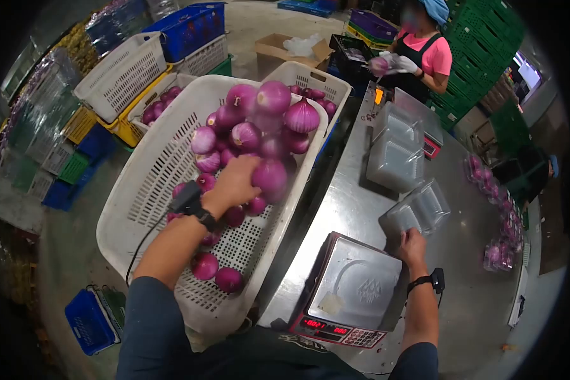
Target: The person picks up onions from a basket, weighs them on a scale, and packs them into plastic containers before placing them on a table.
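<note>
My left hand [235,187] reaches into a white plastic crate [130,190], its fingers curled against a red onion [270,177] near the crate's right wall. Many more red onions [246,135] are heaped at the far end, and a few loose ones [228,279] lie toward the near end. Over the steel table, my right hand [413,246] pinches the near edge of an opened clear plastic clamshell box [419,208]. Just below that box sits a digital scale [356,282] with a bare metal pan and lit red digits.
Stacked clear boxes [396,149] stand farther along the steel table [465,266]. Packed onions [503,221] line its right side. Across the table's far end, a co-worker [422,57] in gloves holds onions near another scale [379,96]. Crates [120,76] are piled at left.
</note>
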Demonstrator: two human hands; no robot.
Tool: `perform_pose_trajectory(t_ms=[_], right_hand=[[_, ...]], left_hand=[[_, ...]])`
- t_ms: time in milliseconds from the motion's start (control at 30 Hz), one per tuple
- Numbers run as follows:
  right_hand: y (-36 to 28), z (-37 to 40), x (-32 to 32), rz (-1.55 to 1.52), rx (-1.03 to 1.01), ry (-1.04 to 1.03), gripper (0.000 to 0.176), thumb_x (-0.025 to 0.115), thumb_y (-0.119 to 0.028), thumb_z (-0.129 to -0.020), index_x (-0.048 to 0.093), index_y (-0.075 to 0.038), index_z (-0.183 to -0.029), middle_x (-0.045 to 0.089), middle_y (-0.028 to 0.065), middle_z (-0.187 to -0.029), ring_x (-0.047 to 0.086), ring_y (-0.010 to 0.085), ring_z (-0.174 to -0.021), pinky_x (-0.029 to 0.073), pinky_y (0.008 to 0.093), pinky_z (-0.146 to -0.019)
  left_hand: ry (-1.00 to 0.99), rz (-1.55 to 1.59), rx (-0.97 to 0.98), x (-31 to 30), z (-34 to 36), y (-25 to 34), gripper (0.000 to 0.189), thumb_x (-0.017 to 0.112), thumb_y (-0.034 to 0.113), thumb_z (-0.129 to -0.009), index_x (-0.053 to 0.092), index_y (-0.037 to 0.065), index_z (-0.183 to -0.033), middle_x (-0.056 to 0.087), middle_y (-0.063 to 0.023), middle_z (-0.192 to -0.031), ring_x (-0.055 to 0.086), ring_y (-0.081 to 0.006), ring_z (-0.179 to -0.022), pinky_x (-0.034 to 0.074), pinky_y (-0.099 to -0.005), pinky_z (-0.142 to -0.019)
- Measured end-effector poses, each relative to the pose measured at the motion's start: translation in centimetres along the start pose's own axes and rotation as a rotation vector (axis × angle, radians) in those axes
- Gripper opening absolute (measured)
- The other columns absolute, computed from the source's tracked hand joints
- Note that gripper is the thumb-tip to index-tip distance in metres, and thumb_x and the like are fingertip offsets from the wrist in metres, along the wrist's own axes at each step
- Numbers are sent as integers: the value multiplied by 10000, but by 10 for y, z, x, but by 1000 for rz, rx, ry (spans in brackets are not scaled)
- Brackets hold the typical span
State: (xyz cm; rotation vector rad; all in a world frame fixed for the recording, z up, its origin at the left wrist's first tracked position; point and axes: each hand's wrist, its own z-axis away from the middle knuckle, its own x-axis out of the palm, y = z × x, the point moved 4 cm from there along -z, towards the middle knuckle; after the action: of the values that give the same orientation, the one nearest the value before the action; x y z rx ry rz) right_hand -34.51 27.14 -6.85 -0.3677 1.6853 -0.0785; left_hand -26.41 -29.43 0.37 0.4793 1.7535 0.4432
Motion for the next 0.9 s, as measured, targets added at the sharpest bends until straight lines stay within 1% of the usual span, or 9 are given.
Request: perform_pose_trajectory(t_ms=[67,167,333,467,567,633,667,767,900], right_hand=[[-9,1,-6,-11,14,0,207,642,-183,-964,617,14,-905,664,271,-881,639,494,-841,499,545,-730],[-15,-1,-8,-28,58,10,221,638,-194,-964,617,14,-893,662,269,-881,638,487,-841,500,536,-729],[2,-10,12,116,72,-95,204,674,-193,-941,659,10,-942,682,268,-938,654,472,-887,519,528,-784],[9,-13,7,22,17,-6,210,727,-177,-897,649,18,-888,684,244,-865,673,434,-812,530,497,-737],[17,-14,4,-281,209,-10,274,801,-161,-827,598,17,-782,664,196,-754,661,353,-694,521,436,-659],[8,-11,-12,-497,382,33,317,801,-99,-816,519,-2,-708,583,98,-650,555,195,-626,471,370,-589],[11,-6,-17,-313,246,156,326,795,-94,-813,498,-5,-712,556,94,-664,519,208,-623,457,369,-591],[-32,36,-63,-251,35,219,354,855,-178,-772,542,-21,-716,573,135,-682,576,287,-631,477,394,-614],[-101,143,-90,-91,-339,-220,318,860,-248,-737,612,-50,-741,620,165,-762,628,383,-734,513,460,-666]], left_hand=[[-33,-200,69,28,-7,8,861,871,182,-655,520,98,-1437,543,-221,-1371,533,-397,-1247,478,-472,-1033],[-97,-306,3,59,-17,9,971,901,176,-595,480,146,-1469,448,-210,-1452,465,-413,-1287,462,-495,-1035],[-43,-268,-25,68,-24,11,937,885,175,-610,491,137,-1459,466,-236,-1404,478,-440,-1245,466,-492,-1027],[12,-105,-78,48,-14,11,905,866,197,-658,479,88,-1469,517,-248,-1361,498,-451,-1252,442,-491,-1070],[68,119,-182,14,-1,12,774,833,166,-728,512,60,-1425,578,-221,-1291,563,-409,-1210,474,-479,-1061],[9,1001,-541,-1,15,4,720,810,177,-777,511,43,-1419,625,-174,-1238,633,-330,-1165,513,-448,-1032],[-10,1299,-544,-13,25,14,678,773,174,-826,493,26,-1426,621,-154,-1259,649,-279,-1151,529,-415,-1033],[-51,1730,-514,-50,56,41,630,653,265,-930,437,-11,-1453,575,-213,-1388,610,-362,-1262,497,-534,-1094],[4,1807,-449,-85,94,96,671,616,383,-948,438,-21,-1454,559,-232,-1419,592,-391,-1284,492,-568,-1087]])
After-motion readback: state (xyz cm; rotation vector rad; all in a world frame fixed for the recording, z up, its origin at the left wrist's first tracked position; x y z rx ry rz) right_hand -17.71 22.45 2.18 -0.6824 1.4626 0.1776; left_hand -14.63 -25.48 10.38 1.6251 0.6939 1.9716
